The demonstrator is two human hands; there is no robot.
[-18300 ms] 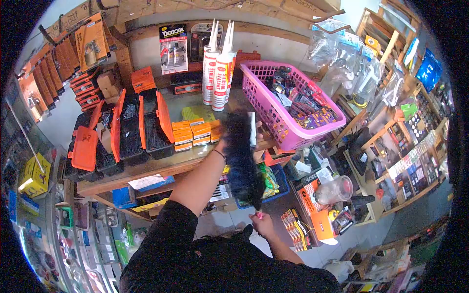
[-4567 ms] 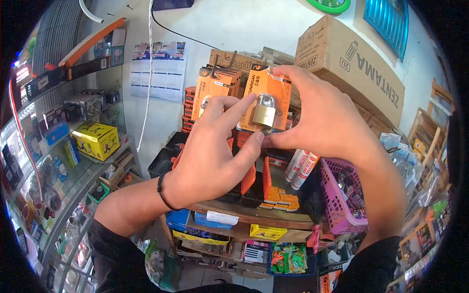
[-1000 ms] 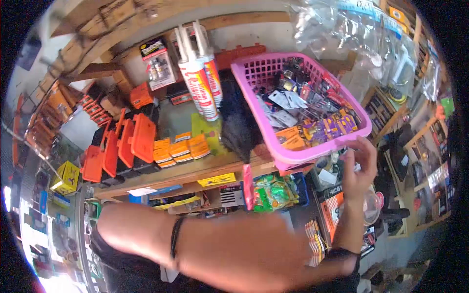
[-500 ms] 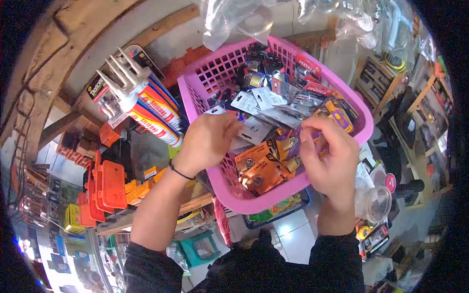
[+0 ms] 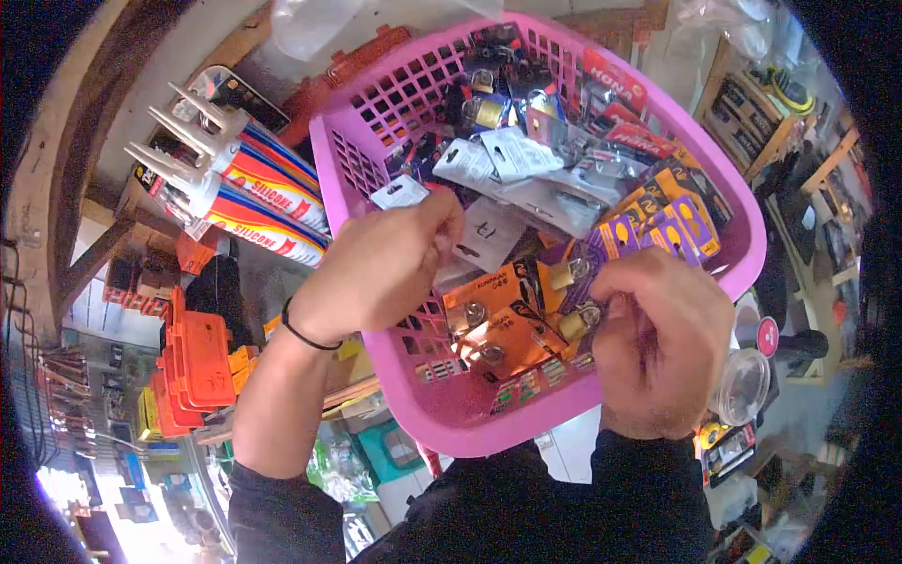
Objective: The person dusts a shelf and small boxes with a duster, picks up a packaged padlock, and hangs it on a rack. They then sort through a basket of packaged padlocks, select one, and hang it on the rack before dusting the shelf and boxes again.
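A pink plastic basket full of carded hardware fills the middle of the head view. My left hand is over its left side, beside a white hang card and a clear packet; its fingers are curled and their tips are hidden. At the front right, my right hand is closed, its curled fingers against the edge of the padlock packs. Close to its fingertips lies a brass padlock on an orange card. Other orange padlock cards lie between my hands. What either hand pinches cannot be made out.
Silicone tubes with white nozzles stand left of the basket. Orange plastic cases hang below them. A clear round tub is at the right, near wooden shelves. Plastic bags hang above.
The basket appears larger and nearer in view. My right hand's thumb and index finger, apart before, are now curled in beside the padlock cards. My left hand stays over the basket's left side.
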